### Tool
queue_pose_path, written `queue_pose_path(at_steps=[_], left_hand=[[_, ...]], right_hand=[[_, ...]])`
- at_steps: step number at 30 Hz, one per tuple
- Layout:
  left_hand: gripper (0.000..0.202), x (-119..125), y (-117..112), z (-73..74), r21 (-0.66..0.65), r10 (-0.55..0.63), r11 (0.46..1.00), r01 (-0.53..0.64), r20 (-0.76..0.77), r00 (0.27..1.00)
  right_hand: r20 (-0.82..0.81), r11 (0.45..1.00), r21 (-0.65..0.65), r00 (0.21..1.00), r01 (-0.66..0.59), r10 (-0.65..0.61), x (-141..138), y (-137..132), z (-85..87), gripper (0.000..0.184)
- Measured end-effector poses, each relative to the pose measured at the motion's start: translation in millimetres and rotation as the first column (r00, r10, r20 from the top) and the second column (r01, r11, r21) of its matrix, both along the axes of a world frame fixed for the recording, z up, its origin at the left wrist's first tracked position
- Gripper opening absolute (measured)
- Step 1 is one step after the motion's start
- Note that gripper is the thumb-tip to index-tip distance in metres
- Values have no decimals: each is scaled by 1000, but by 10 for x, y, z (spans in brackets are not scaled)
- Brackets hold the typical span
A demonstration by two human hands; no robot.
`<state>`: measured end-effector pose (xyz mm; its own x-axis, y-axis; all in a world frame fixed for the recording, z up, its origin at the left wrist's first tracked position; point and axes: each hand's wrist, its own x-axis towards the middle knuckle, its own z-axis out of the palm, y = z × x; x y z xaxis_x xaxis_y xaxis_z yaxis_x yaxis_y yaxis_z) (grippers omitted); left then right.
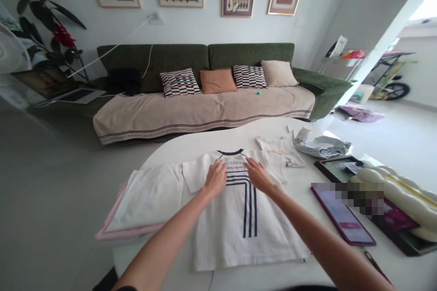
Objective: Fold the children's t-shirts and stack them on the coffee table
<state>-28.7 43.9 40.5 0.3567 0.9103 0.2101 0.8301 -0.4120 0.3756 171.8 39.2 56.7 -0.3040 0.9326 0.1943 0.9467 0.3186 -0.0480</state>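
Note:
A white T-shirt (235,218) with dark striped number 7 and a dark collar lies spread out on the white table (164,148), collar away from me. My left hand (215,178) rests on its upper part, left of the printed lettering, fingers stretched out. Across from it, my right hand (258,175) touches the shirt right of the lettering, its fingers also extended. Neither hand holds anything. Left of the shirt are folded white cloth (150,195) and pink cloth (111,220) beneath it. A small white garment (282,148) lies beyond the right sleeve.
On the table's right side are a plastic bag (322,146), a phone or tablet (344,218), a pen (373,261) and a dark tray (409,246) bearing a puffy cream item (399,191). Behind the table stands a green sofa (191,57) with cushions.

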Motion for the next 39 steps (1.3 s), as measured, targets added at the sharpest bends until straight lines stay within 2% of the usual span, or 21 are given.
queue_pose_path(at_steps=[3,6,10,14,16,18,21,23,25,28,31,35,37,39], left_hand=[[47,127,-44,-358,-35,71,997,-76,-120,990],[53,33,-11,-525,-43,131,989,-144,-216,967],[64,-213,63,-574,-69,123,987,-145,-263,957],[63,-302,253,-514,-138,74,984,-114,-268,961],[60,-263,349,-452,-194,57,974,-113,-274,960],[60,-207,352,-379,-222,68,966,-134,-283,957],[60,-173,48,-293,-136,65,985,-105,-272,960],[60,-209,-334,-289,-73,9,997,-29,-257,966],[63,-283,-740,-328,-93,-74,994,52,-250,965],[63,-396,-1159,-409,-152,-113,985,78,-236,965],[61,-409,-1330,-459,-142,-50,990,18,-224,973],[65,-278,-1548,-475,-160,-10,987,-20,-181,983],[75,-244,-1640,-441,-223,-65,974,31,-147,987],[76,-282,-1600,-351,-316,-169,940,127,-110,979]], right_hand=[[-31,995,-90,999,41,-44,-209,-117,-482,43],[-41,981,-150,991,123,-130,-202,-84,-682,49],[14,981,-147,992,129,-129,146,28,-734,59],[19,970,-165,984,177,-176,568,175,-714,60],[19,958,-211,981,194,-194,641,243,-664,58],[25,942,-230,969,243,-244,577,234,-595,57],[28,946,-150,957,288,-287,290,-53,-524,59],[21,973,-102,979,206,-205,76,-413,-540,59],[15,991,-112,997,80,-79,-58,-802,-608,59],[7,987,-161,1000,16,-15,-7,-1209,-728,58],[33,979,-172,994,112,-108,293,-1332,-784,59],[73,951,-178,967,252,-243,642,-1353,-739,58],[73,933,-178,949,314,-306,611,-1408,-656,56],[45,911,-156,924,381,-379,390,-1517,-519,54]])
